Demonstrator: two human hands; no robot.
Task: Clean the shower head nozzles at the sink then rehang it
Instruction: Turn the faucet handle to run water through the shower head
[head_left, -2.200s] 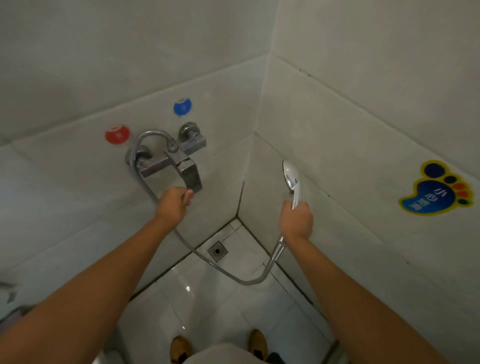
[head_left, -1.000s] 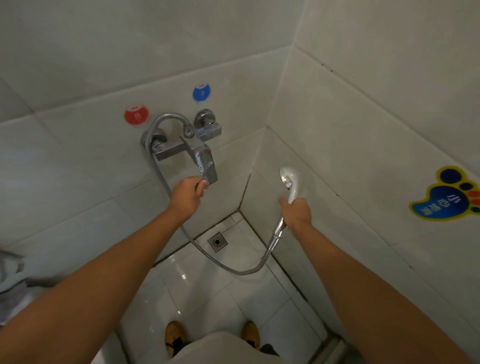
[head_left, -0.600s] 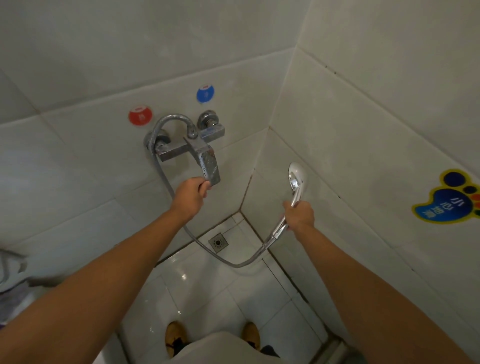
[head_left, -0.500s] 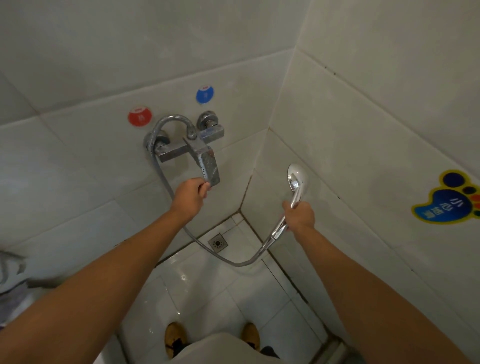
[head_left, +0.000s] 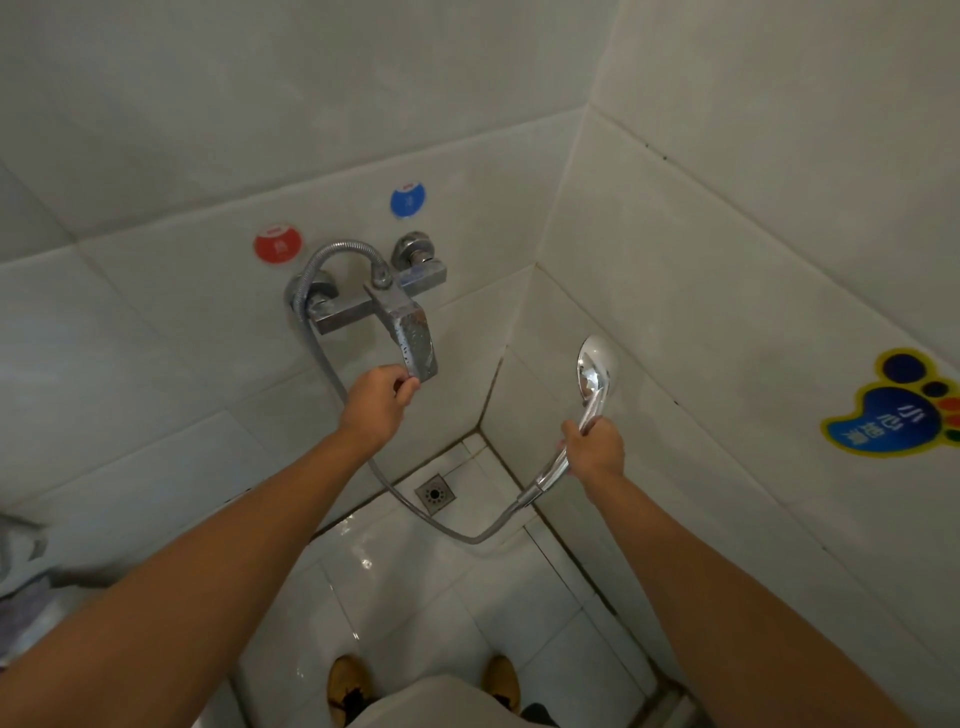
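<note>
Left hand (head_left: 375, 402) at frame centre, fingers pinched on mixer lever (head_left: 415, 338) tip. Right hand (head_left: 596, 451), centre-right, clenched round shower head (head_left: 595, 371) handle; hose (head_left: 457, 530) looped below btw. both.

The tap (head_left: 387, 306) is mounted on the back wall (head_left: 156, 322), with the left hand (head_left: 375, 404) at the lower end of its lever. To its right, near the corner, the right hand (head_left: 596, 451) holds the shower head (head_left: 594, 370) against the side wall (head_left: 753, 291). The hose (head_left: 457, 534) hangs between them above the floor drain (head_left: 434, 493).

Shiny chrome shower head (head_left: 594, 369), glossy floor tiles (head_left: 415, 582)
</note>
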